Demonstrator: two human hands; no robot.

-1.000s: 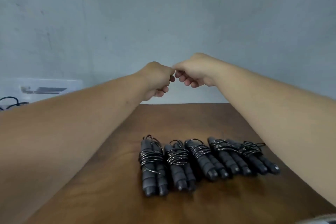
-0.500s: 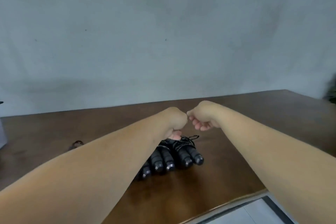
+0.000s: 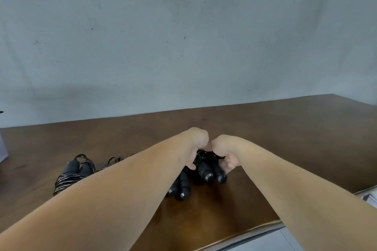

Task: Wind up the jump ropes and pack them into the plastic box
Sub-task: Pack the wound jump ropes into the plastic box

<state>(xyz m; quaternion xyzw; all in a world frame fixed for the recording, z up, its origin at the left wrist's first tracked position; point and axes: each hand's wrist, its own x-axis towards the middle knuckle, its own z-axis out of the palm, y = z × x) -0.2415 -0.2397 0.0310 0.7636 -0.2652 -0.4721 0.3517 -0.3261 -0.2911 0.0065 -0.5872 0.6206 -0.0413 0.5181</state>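
At the far left edge, a pale corner of the box (image 3: 3,144) is just seen, sitting on the table (image 3: 285,128). Next to the right, a wound rope (image 3: 73,171) is laid on the wood, its two grey handles side by side and its shiny cord looped around them; its right part is hidden by the left forearm. A second loop of cord (image 3: 114,160) is glimpsed just above that forearm.

In the middle, the left hand (image 3: 196,144) is curled over the top of a dark bundle (image 3: 206,169), with the thumb pressed against the bundle's left side. The bundle's two handle ends are pointed toward the viewer and are held off the wood or barely on it; which cannot be told. The right hand (image 3: 226,153) is cupped against the bundle's right side, fingers curled around it from below. The knuckles of both hands are nearly touching above the cord. Just below and left of the held bundle, another pair of handles (image 3: 180,186) is lying on the table, partly under the left wrist.

To the right, bare wood is spread out as far as the table's right edge. The near edge is seen at the bottom right, with a pale floor (image 3: 265,240) below it. A grey wall (image 3: 183,36) is seen behind the table.
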